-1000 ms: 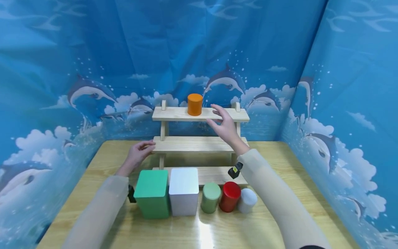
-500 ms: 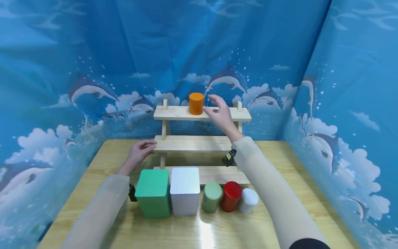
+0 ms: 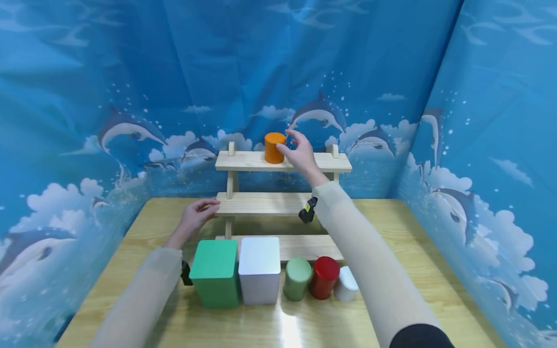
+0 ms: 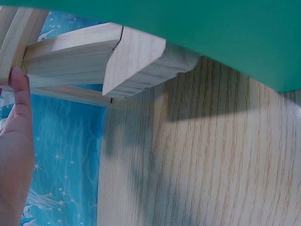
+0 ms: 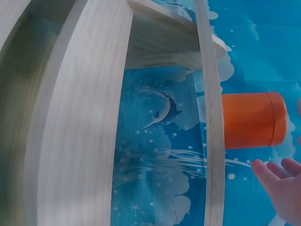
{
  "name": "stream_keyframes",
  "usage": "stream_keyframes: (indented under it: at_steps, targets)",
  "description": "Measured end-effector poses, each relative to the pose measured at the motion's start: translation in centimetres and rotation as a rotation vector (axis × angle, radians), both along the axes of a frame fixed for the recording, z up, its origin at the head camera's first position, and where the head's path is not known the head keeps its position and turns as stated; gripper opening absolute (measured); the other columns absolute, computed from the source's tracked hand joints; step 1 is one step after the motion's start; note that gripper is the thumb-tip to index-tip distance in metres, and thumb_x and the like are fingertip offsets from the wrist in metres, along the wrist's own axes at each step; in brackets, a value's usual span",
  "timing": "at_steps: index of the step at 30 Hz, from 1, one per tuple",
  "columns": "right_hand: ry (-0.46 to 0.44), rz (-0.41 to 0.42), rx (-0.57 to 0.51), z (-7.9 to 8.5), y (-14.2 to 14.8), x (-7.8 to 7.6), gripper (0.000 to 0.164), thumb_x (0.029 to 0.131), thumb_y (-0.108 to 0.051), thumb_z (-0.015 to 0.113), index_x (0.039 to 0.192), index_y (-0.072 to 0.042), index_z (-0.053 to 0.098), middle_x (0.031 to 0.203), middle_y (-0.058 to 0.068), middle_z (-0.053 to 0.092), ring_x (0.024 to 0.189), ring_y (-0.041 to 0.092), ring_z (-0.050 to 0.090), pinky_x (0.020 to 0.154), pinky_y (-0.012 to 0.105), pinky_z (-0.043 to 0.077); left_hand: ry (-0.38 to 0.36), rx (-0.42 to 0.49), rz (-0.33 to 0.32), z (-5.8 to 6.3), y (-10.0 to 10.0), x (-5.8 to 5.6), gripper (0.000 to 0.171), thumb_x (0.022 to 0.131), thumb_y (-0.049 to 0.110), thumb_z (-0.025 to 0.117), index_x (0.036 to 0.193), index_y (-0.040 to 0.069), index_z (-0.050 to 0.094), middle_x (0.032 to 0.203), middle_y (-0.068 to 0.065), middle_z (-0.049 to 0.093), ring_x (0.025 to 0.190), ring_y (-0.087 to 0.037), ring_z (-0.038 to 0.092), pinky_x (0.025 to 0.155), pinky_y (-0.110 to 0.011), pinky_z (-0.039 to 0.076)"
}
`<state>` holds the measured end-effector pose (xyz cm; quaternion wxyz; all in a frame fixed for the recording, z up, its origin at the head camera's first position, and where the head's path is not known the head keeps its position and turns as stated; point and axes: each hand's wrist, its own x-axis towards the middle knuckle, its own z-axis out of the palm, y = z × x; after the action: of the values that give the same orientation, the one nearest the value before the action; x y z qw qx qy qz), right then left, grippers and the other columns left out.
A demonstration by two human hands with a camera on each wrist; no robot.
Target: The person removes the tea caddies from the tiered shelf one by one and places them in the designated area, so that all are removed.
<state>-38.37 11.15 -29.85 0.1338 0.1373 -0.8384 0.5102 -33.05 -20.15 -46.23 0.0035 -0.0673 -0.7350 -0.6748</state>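
An orange lidded canister [image 3: 273, 149] stands upright on the top board of a three-tier wooden display shelf [image 3: 265, 204]. Just to its right is my right hand [image 3: 301, 153], thumb and fingers spread. In the head view the thumb overlaps the canister's edge; in the right wrist view a gap shows between the hand [image 5: 282, 188] and the orange canister [image 5: 249, 120]. My left hand [image 3: 194, 217] grips the left end of the middle board. The left wrist view shows its thumb against the wood [image 4: 16, 44], with the other fingers mostly hidden.
In front of the shelf stand a green box [image 3: 215, 278], a white box [image 3: 259, 273], a light green canister [image 3: 298, 280], a red canister [image 3: 324, 279] and a white canister [image 3: 346, 285], partly behind my right sleeve. A blue dolphin-print curtain [image 3: 209, 72] hangs behind.
My right hand has moved left and slightly up, closing most of the distance to the orange canister. The left hand keeps its place on the shelf's middle board.
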Motion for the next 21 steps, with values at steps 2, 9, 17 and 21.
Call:
stream_keyframes:
  at_steps: [2, 9, 17, 21]
  targets:
    - [-0.002, 0.007, 0.014, 0.1, -0.3, -0.2, 0.053, 0.089, -0.035, 0.062, 0.136, -0.016, 0.046, 0.143, 0.004, 0.037, 0.125, 0.027, 0.039, 0.100, 0.041, 0.039, 0.000, 0.001, 0.001, 0.0, 0.0, 0.0, 0.046, 0.086, 0.028, 0.068, 0.119, -0.002, 0.057, 0.124, -0.014, 0.052, 0.097, -0.013, 0.059, 0.081, -0.028, 0.053]
    - [-0.027, -0.007, 0.005, -0.2, -0.9, -0.8, 0.047, 0.090, -0.029, 0.063, 0.132, -0.013, 0.050, 0.141, 0.006, 0.038, 0.125, 0.029, 0.038, 0.101, 0.041, 0.038, -0.009, -0.014, 0.003, 0.1, 0.1, -0.1, 0.046, 0.086, 0.029, 0.067, 0.119, -0.002, 0.057, 0.124, -0.015, 0.051, 0.096, -0.013, 0.059, 0.081, -0.027, 0.053]
    - [-0.029, -0.004, -0.026, -0.8, -1.4, -1.2, 0.041, 0.089, -0.025, 0.065, 0.126, -0.013, 0.053, 0.138, 0.006, 0.041, 0.126, 0.028, 0.038, 0.102, 0.039, 0.037, -0.002, -0.023, 0.010, 0.2, 0.1, 0.0, 0.046, 0.086, 0.029, 0.067, 0.118, -0.002, 0.058, 0.125, -0.015, 0.052, 0.096, -0.013, 0.059, 0.080, -0.027, 0.053]
    - [-0.024, 0.011, -0.045, -1.2, -1.5, -1.3, 0.042, 0.088, -0.022, 0.066, 0.126, -0.014, 0.050, 0.135, 0.004, 0.044, 0.124, 0.024, 0.040, 0.100, 0.038, 0.039, 0.004, -0.021, 0.006, 0.1, 0.1, 0.0, 0.046, 0.086, 0.029, 0.067, 0.119, -0.001, 0.058, 0.125, -0.015, 0.051, 0.096, -0.013, 0.059, 0.080, -0.027, 0.053]
